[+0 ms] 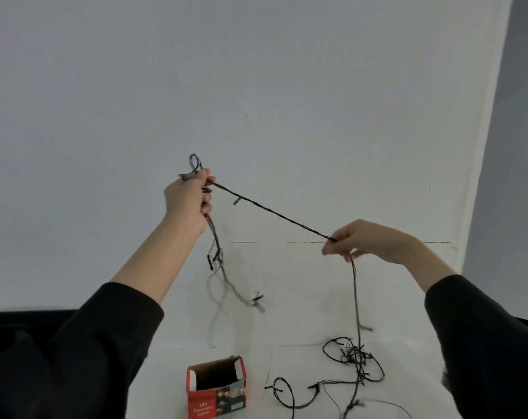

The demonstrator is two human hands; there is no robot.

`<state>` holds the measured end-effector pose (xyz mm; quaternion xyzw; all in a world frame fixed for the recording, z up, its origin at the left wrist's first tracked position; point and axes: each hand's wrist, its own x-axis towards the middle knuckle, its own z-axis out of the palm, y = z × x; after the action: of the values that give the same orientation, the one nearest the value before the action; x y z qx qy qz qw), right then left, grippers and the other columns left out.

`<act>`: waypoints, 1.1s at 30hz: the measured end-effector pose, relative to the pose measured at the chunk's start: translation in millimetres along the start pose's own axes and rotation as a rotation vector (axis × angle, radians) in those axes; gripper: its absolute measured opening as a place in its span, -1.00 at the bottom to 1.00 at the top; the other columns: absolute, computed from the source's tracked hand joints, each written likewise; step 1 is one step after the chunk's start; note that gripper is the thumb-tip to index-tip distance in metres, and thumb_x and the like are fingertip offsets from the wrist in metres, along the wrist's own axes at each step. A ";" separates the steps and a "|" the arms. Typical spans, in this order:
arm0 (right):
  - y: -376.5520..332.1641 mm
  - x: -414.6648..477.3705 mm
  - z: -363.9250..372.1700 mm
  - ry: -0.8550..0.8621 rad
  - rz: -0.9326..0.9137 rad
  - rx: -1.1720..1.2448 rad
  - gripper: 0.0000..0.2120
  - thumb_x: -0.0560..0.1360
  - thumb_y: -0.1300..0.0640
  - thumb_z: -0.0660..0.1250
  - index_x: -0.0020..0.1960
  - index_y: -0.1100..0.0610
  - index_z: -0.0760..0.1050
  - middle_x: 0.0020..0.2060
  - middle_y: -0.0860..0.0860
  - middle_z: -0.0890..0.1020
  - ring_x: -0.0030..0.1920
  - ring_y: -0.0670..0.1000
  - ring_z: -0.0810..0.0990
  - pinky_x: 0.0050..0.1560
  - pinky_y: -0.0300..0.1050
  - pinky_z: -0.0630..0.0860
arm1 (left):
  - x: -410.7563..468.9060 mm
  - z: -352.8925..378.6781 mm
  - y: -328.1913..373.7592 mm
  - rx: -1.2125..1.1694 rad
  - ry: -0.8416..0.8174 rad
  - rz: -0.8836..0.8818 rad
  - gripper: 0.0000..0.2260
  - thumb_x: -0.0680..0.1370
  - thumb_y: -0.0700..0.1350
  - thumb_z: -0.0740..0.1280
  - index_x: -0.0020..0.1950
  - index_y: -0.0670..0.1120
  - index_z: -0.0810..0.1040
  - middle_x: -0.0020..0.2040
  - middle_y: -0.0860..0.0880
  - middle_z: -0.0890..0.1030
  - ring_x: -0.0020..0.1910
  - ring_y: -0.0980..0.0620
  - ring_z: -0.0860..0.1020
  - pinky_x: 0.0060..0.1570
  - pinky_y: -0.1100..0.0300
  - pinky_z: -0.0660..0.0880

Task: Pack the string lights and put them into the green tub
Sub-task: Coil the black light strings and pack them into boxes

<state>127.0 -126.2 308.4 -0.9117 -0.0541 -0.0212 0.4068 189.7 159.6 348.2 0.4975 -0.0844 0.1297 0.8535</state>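
The lights (271, 210) are seen as a thin black wire with small dark bulb stubs set along it at intervals. A short bundle of its loops is gripped in the left hand (190, 201), whose fingers are curled round it; one small loop stands up above the fist, and a few loose strands, blurred, hang below it in the air. From that fist a straight, taut span of wire is stretched down and to the right to the right hand (365, 241), where it is pinched between thumb and fingertips. Both hands are held up in front of a pale wall (256, 86), the left one higher than the right. Below the right hand the wire drops straight down to the white table (286, 328), where the rest is heaped in a loose tangle of loops and crossings, with further curls spread toward the near edge. A red box (215, 388), upright with its top flaps open and its dark inside shown, is set on the table just left of that tangle; "LED" can be read on its front. Black sleeves (75, 358) are worn on both arms.
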 end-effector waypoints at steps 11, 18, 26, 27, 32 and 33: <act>-0.9 8.6 -32.8 0.251 0.080 0.564 -0.82 0.54 0.13 0.27 -0.17 0.22 0.51 -0.62 -0.06 0.27 -0.65 -0.13 0.11 -0.65 -0.32 0.08 | -4.2 -22.1 -1.2 0.763 -0.276 -0.088 -0.92 0.55 -0.19 0.31 -0.08 -0.20 0.54 -0.25 -0.14 0.59 -0.68 0.17 0.34 -0.68 0.42 0.17; -104.9 11.0 -25.7 0.137 0.008 0.333 -0.91 0.46 0.22 0.25 -0.18 0.21 0.49 -0.45 0.04 0.38 -0.47 -0.05 0.16 -0.57 -0.28 0.08 | -27.8 29.1 7.1 0.589 -0.475 -0.084 -0.77 0.62 -0.05 0.19 -0.04 -0.15 0.58 -0.04 -0.16 0.64 -0.63 0.15 0.36 -0.64 0.39 0.28; -107.0 13.6 -1.3 0.211 -0.273 0.063 -0.91 0.45 0.18 0.42 -0.07 0.19 0.62 -0.43 -0.02 0.38 -0.45 -0.06 0.29 -0.47 -0.28 0.27 | -37.5 42.4 -1.4 0.567 -0.595 -0.096 -0.85 0.58 -0.11 0.26 -0.03 -0.14 0.59 -0.38 0.04 0.43 -0.60 0.18 0.25 -0.62 0.37 0.22; -99.4 12.3 -3.9 0.180 -0.257 0.079 -0.88 0.44 0.15 0.44 -0.07 0.19 0.62 -0.44 -0.03 0.38 -0.44 -0.06 0.30 -0.44 -0.27 0.29 | -34.3 39.7 0.3 0.514 -0.560 -0.078 -0.85 0.59 -0.13 0.24 -0.07 -0.13 0.59 -0.40 0.05 0.39 -0.61 0.18 0.24 -0.63 0.38 0.19; -41.3 12.6 -4.6 0.042 -0.117 0.099 -0.78 0.44 0.11 0.44 -0.11 0.29 0.60 -0.49 -0.05 0.33 -0.47 -0.07 0.27 -0.41 -0.24 0.26 | -13.6 18.8 12.5 0.184 -0.386 -0.056 -0.82 0.60 -0.17 0.19 -0.14 -0.14 0.53 -0.51 0.10 0.39 -0.65 0.21 0.21 -0.66 0.38 0.12; -29.8 13.8 -3.4 0.058 -0.091 0.116 -0.80 0.44 0.12 0.44 -0.13 0.29 0.60 -0.50 -0.04 0.33 -0.47 -0.07 0.27 -0.39 -0.23 0.27 | -12.4 15.7 12.0 0.194 -0.373 -0.042 -0.82 0.60 -0.16 0.20 -0.14 -0.14 0.54 -0.51 0.10 0.40 -0.65 0.21 0.22 -0.66 0.38 0.12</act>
<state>137.3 -107.9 333.9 -0.8821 -0.0849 -0.0632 0.4590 174.0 149.9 362.5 0.5945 -0.2176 0.0253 0.7737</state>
